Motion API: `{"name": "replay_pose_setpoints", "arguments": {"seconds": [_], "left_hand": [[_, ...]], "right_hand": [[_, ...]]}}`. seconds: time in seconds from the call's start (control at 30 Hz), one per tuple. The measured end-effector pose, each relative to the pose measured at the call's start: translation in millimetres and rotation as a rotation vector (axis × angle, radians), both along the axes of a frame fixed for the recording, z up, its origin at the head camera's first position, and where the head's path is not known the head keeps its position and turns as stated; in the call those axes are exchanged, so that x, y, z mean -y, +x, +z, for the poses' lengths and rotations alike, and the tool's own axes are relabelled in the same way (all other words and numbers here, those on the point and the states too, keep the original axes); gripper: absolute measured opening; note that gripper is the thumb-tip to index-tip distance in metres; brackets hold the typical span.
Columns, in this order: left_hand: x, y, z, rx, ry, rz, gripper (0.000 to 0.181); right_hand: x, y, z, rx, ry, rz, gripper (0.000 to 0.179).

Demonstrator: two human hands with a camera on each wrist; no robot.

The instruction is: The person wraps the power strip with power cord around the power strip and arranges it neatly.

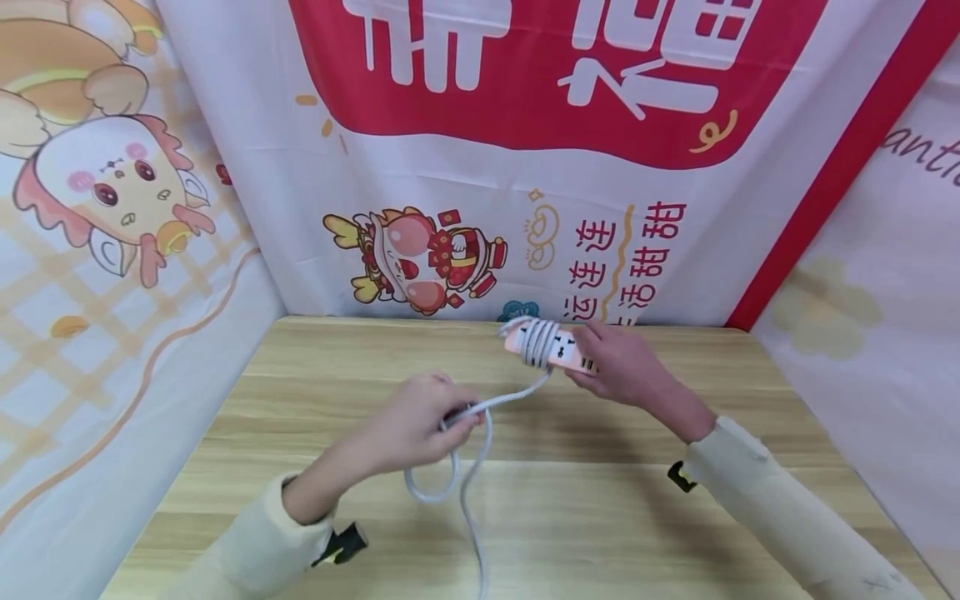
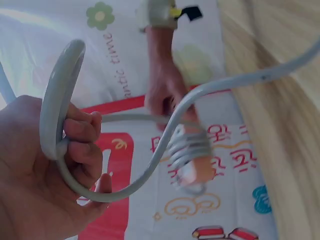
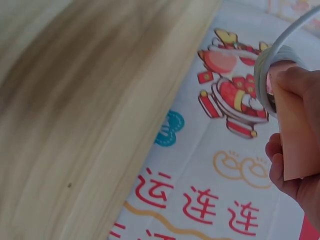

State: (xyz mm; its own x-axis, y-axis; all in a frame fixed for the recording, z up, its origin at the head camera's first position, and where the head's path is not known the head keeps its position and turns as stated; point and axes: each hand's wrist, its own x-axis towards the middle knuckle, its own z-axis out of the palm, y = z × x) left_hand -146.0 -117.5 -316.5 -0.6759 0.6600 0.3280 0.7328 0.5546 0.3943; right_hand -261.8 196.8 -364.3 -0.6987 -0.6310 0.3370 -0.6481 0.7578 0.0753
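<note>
My right hand (image 1: pixel 622 364) grips one end of a pink and white power strip (image 1: pixel 567 350) above the table. Several turns of its grey-white cord (image 1: pixel 537 342) are wrapped around the strip's other end. From there the cord runs to my left hand (image 1: pixel 423 417), whose curled fingers hold it. Below that hand the cord forms a loose loop, and its tail drops toward the front of the table. The left wrist view shows the cord (image 2: pixel 165 137) bending around the left fingers (image 2: pixel 82 132). In the right wrist view, the thumb lies along the strip's pink body (image 3: pixel 295 135).
A wood-grain table (image 1: pixel 600 517) lies under both hands. Behind it hangs a red and white printed cloth (image 1: pixel 465 167), with more printed cloth on the left (image 1: pixel 112 275) and right (image 1: pixel 862 333) sides.
</note>
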Motion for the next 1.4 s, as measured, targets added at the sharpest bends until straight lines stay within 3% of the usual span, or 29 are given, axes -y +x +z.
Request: {"name": "replay_pose_setpoints", "arguments": {"seconds": [0.13, 0.27, 0.4, 0.53, 0.7, 0.8, 0.97, 1.13, 1.27, 1.4], "left_hand": [[3.2, -9.2, 13.2, -0.181, -0.021, 0.089, 0.005], [-2.0, -17.9, 23.8, -0.338, -0.065, 0.123, 0.006], [-10.9, -30.5, 30.1, -0.427, -0.118, 0.141, 0.008], [-14.1, -51.7, 27.8, -0.467, -0.172, 0.192, 0.009], [-9.4, -72.3, 16.3, -0.376, -0.193, 0.225, 0.014], [-9.3, -76.5, 8.1, -0.305, -0.189, 0.207, 0.018], [-17.2, -81.3, -6.0, -0.244, -0.218, 0.177, 0.021], [-20.6, -87.0, -32.5, -0.153, -0.235, 0.144, 0.018], [-24.7, -83.6, -49.8, -0.062, -0.250, 0.138, 0.006], [-31.6, -73.2, -55.0, -0.002, -0.240, 0.114, 0.027]], "right_hand": [[9.3, 17.4, -14.1, 0.030, 0.049, 0.045, 0.052], [21.6, 36.9, -23.0, 0.054, 0.081, 0.103, 0.054], [30.6, 55.1, -30.8, 0.016, 0.095, 0.208, 0.055], [35.4, 71.3, -33.8, -0.060, 0.093, 0.316, 0.055], [37.2, 93.2, -23.5, -0.111, 0.077, 0.416, 0.058], [36.8, 103.9, -15.1, -0.120, 0.069, 0.461, 0.062], [35.3, 113.9, -2.0, -0.150, 0.026, 0.508, 0.067], [30.2, 112.9, 8.9, -0.129, -0.087, 0.527, 0.067], [22.3, 105.6, 19.7, -0.051, -0.207, 0.472, 0.057], [14.1, 95.0, 34.0, 0.016, -0.314, 0.398, 0.052]]}}
